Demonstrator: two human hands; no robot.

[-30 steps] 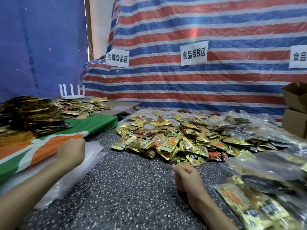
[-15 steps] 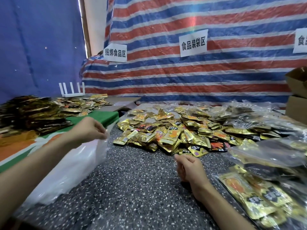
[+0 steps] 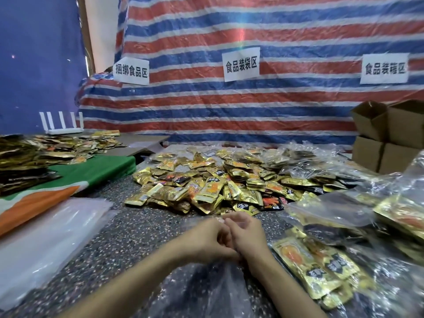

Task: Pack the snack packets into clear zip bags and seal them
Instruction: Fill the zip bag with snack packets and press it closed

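On my feed, both bare forearms angle in from the bottom edge and meet at centre. The left hand (image 3: pixel 206 239) is curled, knuckles up, gripping the clear zip bag (image 3: pixel 206 285). The right hand (image 3: pixel 247 232) is curled against it, fingertips touching; I can't tell whether it grips too.

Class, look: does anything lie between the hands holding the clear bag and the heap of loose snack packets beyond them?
Nothing visible does. The left hand and right hand pinch the clear zip bag, and the packet heap lies directly beyond them on the speckled tabletop.
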